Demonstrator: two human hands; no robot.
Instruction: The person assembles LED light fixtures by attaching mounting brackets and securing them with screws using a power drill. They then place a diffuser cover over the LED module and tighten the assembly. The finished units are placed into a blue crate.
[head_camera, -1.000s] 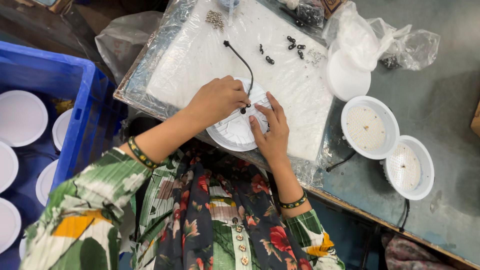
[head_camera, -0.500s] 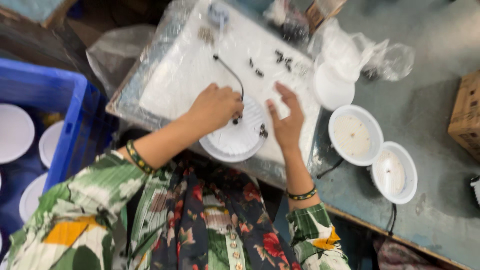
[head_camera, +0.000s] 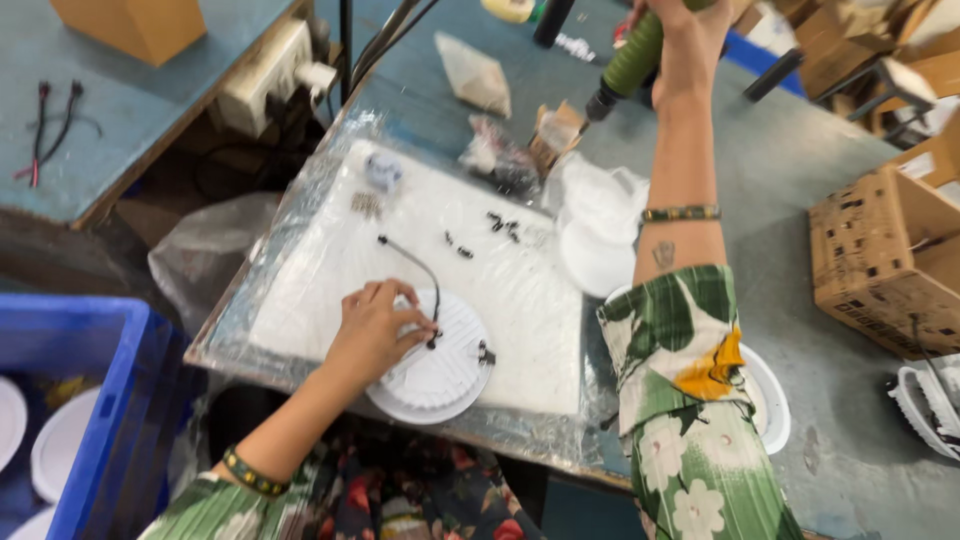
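right hand grips green screwdriver; left hand pins white disc near pad edge

The round white disc looks like matt, ribbed plastic, lying on a white foam pad under glossy, crinkled clear film. The far power tool has a matt green rubbery grip, and the right box is rough brown cardboard.

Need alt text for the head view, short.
Seen from above, a person's left hand presses on a round white ribbed disc with a black wire, lying on a plastic-wrapped white board. The right hand reaches up and grips a green power screwdriver. A blue crate stands at the left.
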